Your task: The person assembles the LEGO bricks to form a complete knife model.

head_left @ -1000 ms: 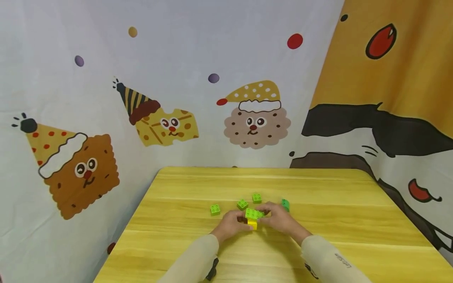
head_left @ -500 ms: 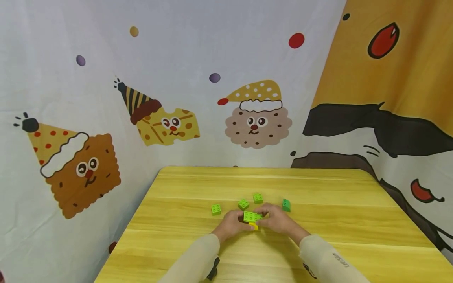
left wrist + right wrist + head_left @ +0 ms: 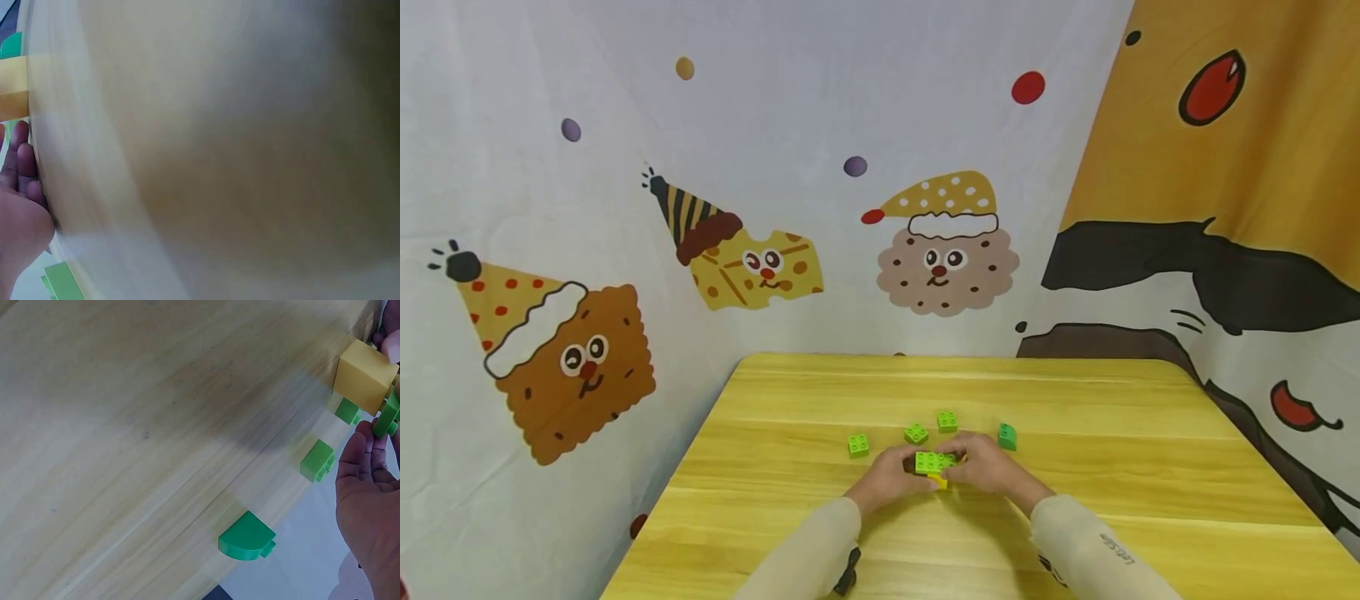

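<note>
I see a light green brick seated on a yellow brick, held between both hands near the middle of the worktop, closer to its near edge than its far one. The left hand curls around the left end of the pair and the right hand pinches the right end, so both are closed on the bricks. My worry is that the green brick sits off-centre over the yellow one; uneven pressing from one side could tilt it, pop it loose, or send the pair sliding into the loose green bricks just beyond the fingers. The head view gives me the layout: four loose pieces in an arc toward the far edge. The right wrist view adds what that hides, the yellow brick's plain side and a rounded dark green piece. The left wrist view is mostly blurred worktop, with only fingers at its edge.
</note>
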`<state>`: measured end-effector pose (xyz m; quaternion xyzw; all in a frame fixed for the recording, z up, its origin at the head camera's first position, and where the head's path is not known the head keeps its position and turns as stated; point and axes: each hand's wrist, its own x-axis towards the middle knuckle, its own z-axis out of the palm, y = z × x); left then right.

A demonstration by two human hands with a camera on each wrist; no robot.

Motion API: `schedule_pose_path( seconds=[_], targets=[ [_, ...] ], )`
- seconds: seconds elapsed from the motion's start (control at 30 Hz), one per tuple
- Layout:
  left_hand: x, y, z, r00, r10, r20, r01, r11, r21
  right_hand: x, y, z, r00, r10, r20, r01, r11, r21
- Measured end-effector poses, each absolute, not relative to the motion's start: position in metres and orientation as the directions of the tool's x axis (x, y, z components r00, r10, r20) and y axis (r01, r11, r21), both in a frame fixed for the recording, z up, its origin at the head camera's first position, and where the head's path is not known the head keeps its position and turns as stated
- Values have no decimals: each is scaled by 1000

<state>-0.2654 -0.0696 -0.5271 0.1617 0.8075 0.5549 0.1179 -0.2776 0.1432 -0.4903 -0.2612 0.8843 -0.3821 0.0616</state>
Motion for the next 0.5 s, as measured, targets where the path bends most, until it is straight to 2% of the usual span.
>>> schedule_pose_path(
  seconds=[0.23, 0.5],
  targets=[
    [-265, -77, -529, -897, 442, 10, 116, 212, 970, -277, 143, -489, -863, -503, 57, -378, 564, -734],
    [-264, -78, -526, -914, 406, -10, 100, 248, 964, -278, 147, -493, -861, -506, 55, -377, 560, -738]
  ],
)
